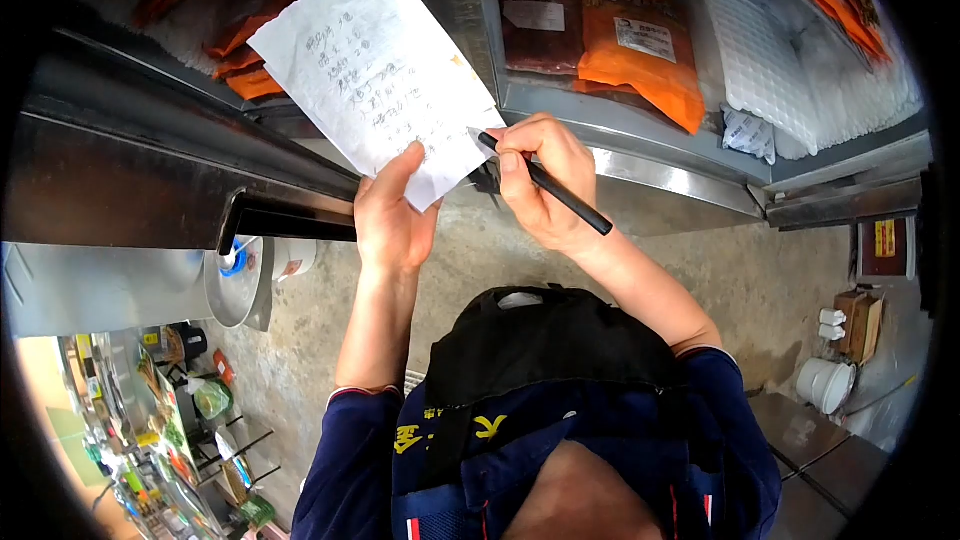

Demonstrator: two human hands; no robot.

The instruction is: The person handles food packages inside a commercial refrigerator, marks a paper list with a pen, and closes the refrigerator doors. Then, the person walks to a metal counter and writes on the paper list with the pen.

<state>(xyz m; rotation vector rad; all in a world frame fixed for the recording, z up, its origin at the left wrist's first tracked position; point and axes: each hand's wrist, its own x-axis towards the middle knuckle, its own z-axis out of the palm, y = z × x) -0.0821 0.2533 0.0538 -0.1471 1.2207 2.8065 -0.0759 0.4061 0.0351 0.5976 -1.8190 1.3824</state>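
Several sheets of white paper (370,70) with handwritten lines are held up in front of an open freezer. My left hand (397,210) grips their lower edge, its thumb on top and the other fingers behind. In my right hand (545,175) is a black pen (560,198), pinched between thumb and fingers. The pen's tip end points at the right edge of the top sheet, near the last written lines. Whether the tip touches the paper is too small to tell.
Orange packages (640,50) and a white bubble-textured pack (755,60) lie in the frosty freezer. A metal door (170,175) stands at the left. A round metal lid or pan (238,285), shelves of goods and a white bucket (825,385) are farther off, around the concrete floor (300,350).
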